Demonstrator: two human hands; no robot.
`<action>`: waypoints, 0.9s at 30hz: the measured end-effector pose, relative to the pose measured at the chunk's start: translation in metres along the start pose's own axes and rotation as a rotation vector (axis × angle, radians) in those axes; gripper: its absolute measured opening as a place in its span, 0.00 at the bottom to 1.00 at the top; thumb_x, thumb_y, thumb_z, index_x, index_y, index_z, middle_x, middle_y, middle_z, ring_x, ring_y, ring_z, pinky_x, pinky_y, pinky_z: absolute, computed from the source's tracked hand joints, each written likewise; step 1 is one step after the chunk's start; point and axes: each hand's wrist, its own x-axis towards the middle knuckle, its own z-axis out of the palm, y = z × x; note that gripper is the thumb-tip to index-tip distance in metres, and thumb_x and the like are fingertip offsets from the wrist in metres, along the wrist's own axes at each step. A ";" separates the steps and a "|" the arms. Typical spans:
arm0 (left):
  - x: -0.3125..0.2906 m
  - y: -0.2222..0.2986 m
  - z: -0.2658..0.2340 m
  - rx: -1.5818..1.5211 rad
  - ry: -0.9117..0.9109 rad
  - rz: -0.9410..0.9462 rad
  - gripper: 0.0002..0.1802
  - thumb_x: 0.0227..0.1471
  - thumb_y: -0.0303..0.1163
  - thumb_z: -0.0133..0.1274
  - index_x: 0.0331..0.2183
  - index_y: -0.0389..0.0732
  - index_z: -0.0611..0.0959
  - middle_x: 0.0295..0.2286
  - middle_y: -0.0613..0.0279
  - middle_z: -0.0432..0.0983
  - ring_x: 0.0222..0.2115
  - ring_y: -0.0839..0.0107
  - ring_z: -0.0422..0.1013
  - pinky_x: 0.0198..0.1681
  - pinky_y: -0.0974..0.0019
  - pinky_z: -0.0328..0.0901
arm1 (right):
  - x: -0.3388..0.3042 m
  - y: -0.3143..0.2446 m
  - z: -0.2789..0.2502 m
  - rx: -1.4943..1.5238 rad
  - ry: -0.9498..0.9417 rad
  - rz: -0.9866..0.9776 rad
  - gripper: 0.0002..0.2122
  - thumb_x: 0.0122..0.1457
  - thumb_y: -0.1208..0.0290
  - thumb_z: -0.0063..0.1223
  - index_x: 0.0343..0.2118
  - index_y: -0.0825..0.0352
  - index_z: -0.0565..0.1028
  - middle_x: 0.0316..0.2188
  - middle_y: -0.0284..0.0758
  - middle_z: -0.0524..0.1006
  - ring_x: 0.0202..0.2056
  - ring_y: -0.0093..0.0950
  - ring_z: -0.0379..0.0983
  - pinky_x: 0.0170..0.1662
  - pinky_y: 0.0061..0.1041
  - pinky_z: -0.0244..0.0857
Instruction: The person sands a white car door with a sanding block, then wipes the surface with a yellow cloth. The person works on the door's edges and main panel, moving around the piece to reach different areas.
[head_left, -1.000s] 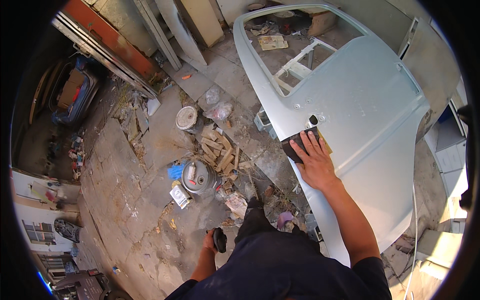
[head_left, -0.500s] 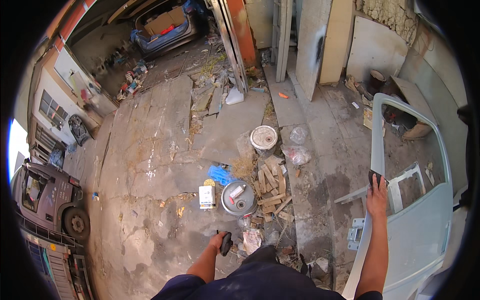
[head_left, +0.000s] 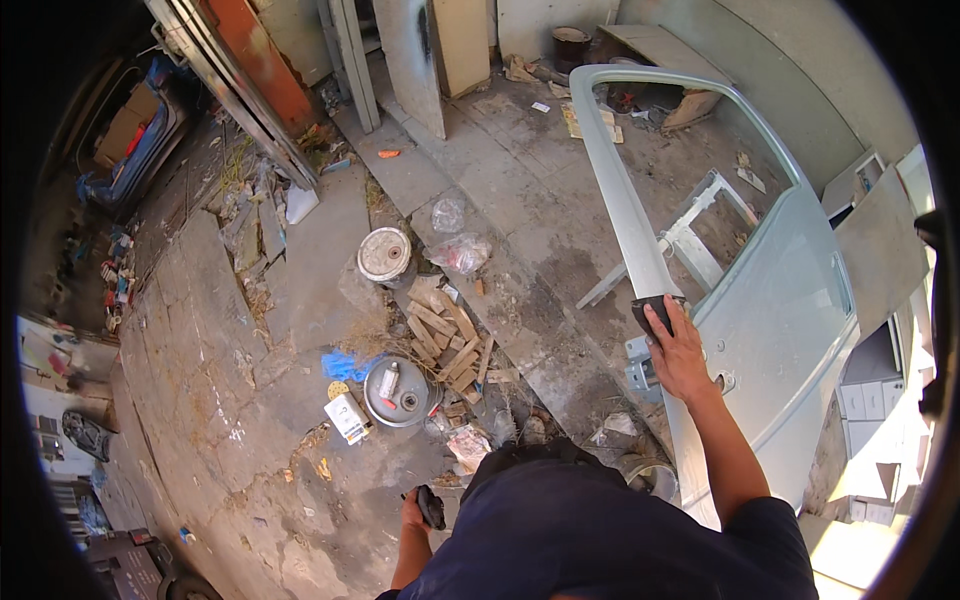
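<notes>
A pale grey-green vehicle door (head_left: pixel 770 370) with a window opening stands upright to my right. My right hand (head_left: pixel 684 350) presses a flat black pad (head_left: pixel 657 312) against the door's near edge, just below the window frame, above a metal hinge (head_left: pixel 641 368). The fingers lie over the pad. Low at the front, my left hand (head_left: pixel 412 514) is closed round a rounded black object (head_left: pixel 431 508), with a thin dark bit poking out on the left. Its exact kind is unclear, and it is held away from the door.
A grey-lidded drum (head_left: pixel 396 391) bears a small bottle (head_left: pixel 389 379). Beside it are a white rectangular can (head_left: pixel 348 418), blue plastic (head_left: pixel 345 365) and scrap wood (head_left: pixel 450 335). A white bucket (head_left: pixel 385 255) stands farther off. A metal frame (head_left: pixel 690 240) shows through the window opening.
My view has swung to the right, so the door sits nearer the middle. My right hand and the pad are lower along the door edge; my left hand still holds the black object.
</notes>
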 end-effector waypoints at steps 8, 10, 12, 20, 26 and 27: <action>0.004 0.042 0.017 0.086 0.022 -0.038 0.20 0.71 0.51 0.50 0.44 0.45 0.85 0.34 0.52 0.84 0.32 0.48 0.82 0.34 0.44 0.79 | 0.201 0.005 0.014 0.040 -0.068 0.147 0.29 0.80 0.53 0.47 0.82 0.38 0.62 0.86 0.40 0.50 0.84 0.41 0.46 0.84 0.44 0.40; 0.010 0.065 0.023 0.112 0.007 0.012 0.20 0.70 0.51 0.50 0.44 0.44 0.85 0.34 0.53 0.84 0.32 0.50 0.82 0.35 0.45 0.80 | 0.209 0.001 0.020 0.043 -0.025 0.125 0.31 0.78 0.54 0.51 0.82 0.40 0.61 0.85 0.41 0.51 0.84 0.42 0.46 0.85 0.45 0.39; 0.018 0.084 0.034 0.110 -0.063 -0.019 0.19 0.70 0.49 0.52 0.45 0.44 0.85 0.36 0.56 0.84 0.34 0.53 0.83 0.39 0.47 0.81 | 0.188 -0.001 0.028 0.055 0.001 0.046 0.33 0.75 0.59 0.57 0.82 0.42 0.62 0.85 0.41 0.51 0.84 0.43 0.46 0.86 0.47 0.40; 0.064 0.126 0.055 0.083 -0.129 -0.092 0.17 0.69 0.48 0.53 0.44 0.45 0.85 0.35 0.58 0.83 0.35 0.54 0.82 0.40 0.48 0.81 | 0.030 -0.024 0.000 0.070 -0.005 -0.020 0.43 0.59 0.70 0.72 0.79 0.47 0.67 0.84 0.45 0.53 0.83 0.52 0.48 0.84 0.52 0.44; 0.088 0.170 0.106 0.176 -0.030 -0.084 0.16 0.69 0.47 0.55 0.44 0.45 0.84 0.35 0.58 0.82 0.34 0.54 0.82 0.37 0.49 0.81 | 0.198 0.002 0.030 -0.013 0.104 0.078 0.37 0.71 0.58 0.65 0.81 0.44 0.63 0.83 0.44 0.54 0.83 0.49 0.50 0.84 0.51 0.45; 0.094 0.179 0.114 0.226 -0.052 -0.063 0.17 0.69 0.48 0.56 0.45 0.45 0.84 0.35 0.58 0.82 0.34 0.55 0.82 0.37 0.50 0.81 | 0.227 0.004 0.034 -0.022 0.120 0.093 0.37 0.70 0.60 0.65 0.81 0.45 0.64 0.83 0.45 0.55 0.82 0.49 0.51 0.84 0.50 0.47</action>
